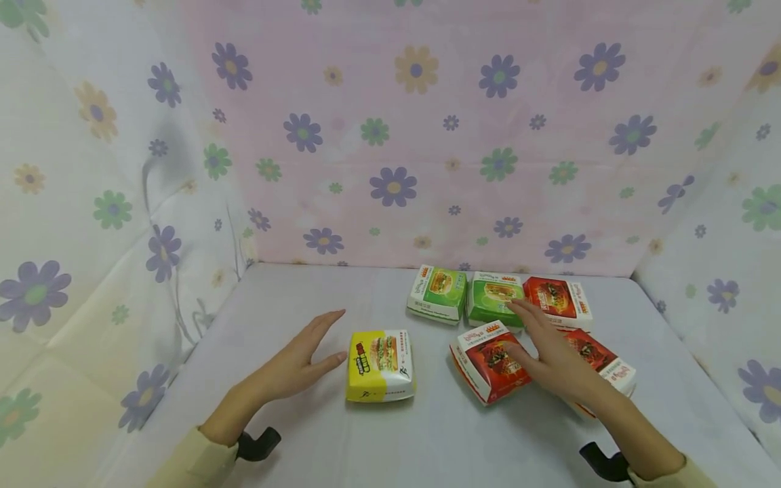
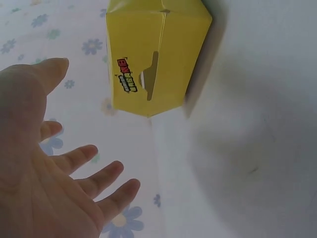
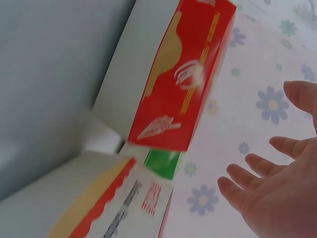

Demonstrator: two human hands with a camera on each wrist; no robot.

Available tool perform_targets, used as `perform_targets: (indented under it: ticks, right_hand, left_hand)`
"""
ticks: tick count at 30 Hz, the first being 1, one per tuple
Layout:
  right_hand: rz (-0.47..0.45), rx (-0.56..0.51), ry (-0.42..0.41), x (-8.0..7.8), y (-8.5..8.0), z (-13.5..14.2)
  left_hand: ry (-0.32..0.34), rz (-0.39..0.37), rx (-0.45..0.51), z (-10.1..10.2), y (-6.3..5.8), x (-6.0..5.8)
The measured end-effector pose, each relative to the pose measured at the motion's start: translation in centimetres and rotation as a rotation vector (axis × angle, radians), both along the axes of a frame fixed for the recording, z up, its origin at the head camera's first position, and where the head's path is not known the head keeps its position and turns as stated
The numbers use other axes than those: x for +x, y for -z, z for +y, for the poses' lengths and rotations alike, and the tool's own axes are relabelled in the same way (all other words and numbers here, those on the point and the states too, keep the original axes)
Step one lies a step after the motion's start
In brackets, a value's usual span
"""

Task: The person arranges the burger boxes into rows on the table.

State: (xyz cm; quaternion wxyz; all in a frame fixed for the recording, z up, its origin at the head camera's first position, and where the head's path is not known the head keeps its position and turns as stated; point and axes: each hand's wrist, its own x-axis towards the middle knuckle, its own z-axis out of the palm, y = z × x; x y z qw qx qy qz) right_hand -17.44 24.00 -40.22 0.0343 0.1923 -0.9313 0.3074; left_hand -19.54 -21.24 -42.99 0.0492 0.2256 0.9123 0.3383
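My left hand point(image 1: 295, 362) hovers just left of a yellow burger box point(image 1: 369, 369), its fingers spread and holding nothing. In the left wrist view the yellow box's side, with a slotted tab, stands beyond the thumb of that hand point(image 2: 54, 173). On the other side, my right hand point(image 1: 558, 366) is held over the red burger boxes with fingers extended and nothing in its grasp. Its thumb overlaps the nearest red-and-white box point(image 1: 488, 362), which sits at an angle. Another red box point(image 1: 613, 369) lies partly hidden behind this hand. The right wrist view shows a red box side point(image 3: 183, 74) left of the fingers.
Two green burger boxes point(image 1: 436, 291) point(image 1: 488, 288) stand side by side towards the back. A third red box point(image 1: 555, 298) is to their right. A white tabletop point(image 1: 293, 291) bears them all, with flowered cloth point(image 1: 342, 183) hanging behind and at both sides.
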Motion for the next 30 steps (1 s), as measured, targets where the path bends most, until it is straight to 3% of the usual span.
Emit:
perform_targets:
  ticks: [11,30]
  right_hand:
    - [-0.076,-0.093,-0.072,-0.7,0.2,-2.9]
    - [-0.153,-0.133,-0.143,-1.9,0.6,-7.7]
  left_hand:
    - [0.022,-0.028,0.06,0.2,0.7,0.6]
    - [-0.016,-0.196,0.111,1.5,2.4,1.6]
